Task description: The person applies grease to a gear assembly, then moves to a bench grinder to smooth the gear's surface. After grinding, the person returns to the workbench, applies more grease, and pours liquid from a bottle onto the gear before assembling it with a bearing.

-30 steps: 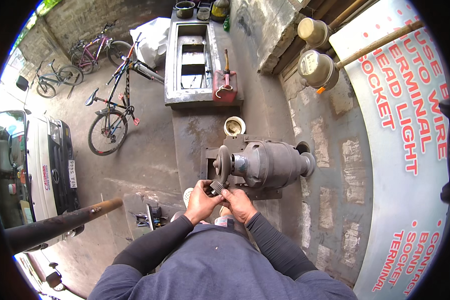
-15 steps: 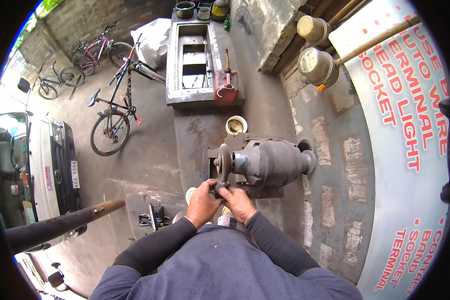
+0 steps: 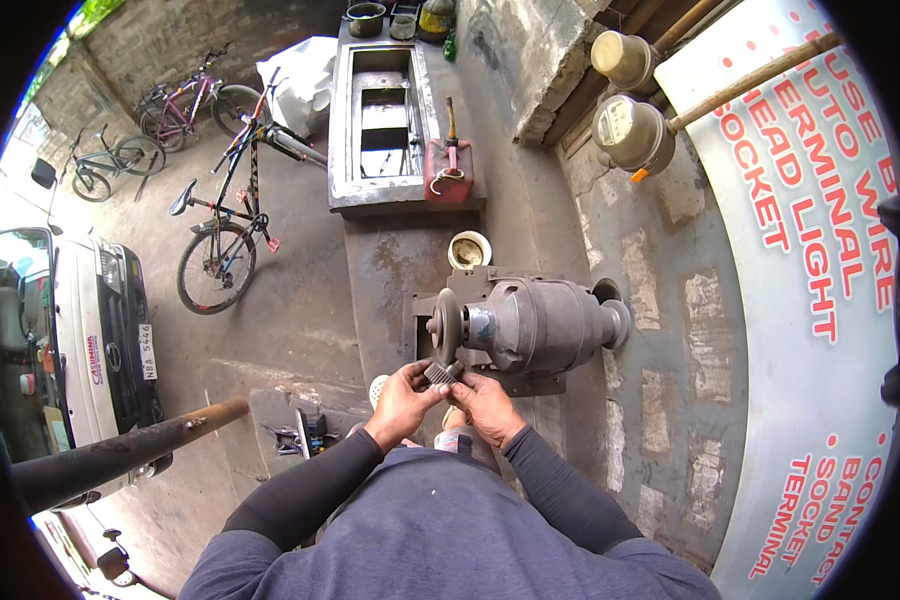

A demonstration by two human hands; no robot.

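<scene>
My left hand point(image 3: 402, 402) and my right hand point(image 3: 481, 408) both grip a small ribbed grey metal part point(image 3: 441, 374), fingers closed on its two sides. The part sits at the lower edge of a grey grinding wheel point(image 3: 445, 318); whether it touches the wheel I cannot tell. The wheel is mounted on the left end of a large grey bench grinder motor point(image 3: 542, 325), bolted to a dark metal base point(image 3: 530, 386). A second small disc point(image 3: 616, 323) is at the motor's right end.
A pale bucket point(image 3: 470, 250) stands beyond the grinder, before a metal-topped basin point(image 3: 342, 185) with a red container point(image 3: 448, 175). A bicycle point(image 3: 220, 260), white truck point(image 3: 115, 300) and rusty pole point(image 3: 140, 440) are left. A printed sign point(image 3: 780, 380) and patched wall point(image 3: 660, 380) are right.
My hands have shifted slightly apart since half a second ago, and more of the ribbed part now shows between my fingertips, turned a little.
</scene>
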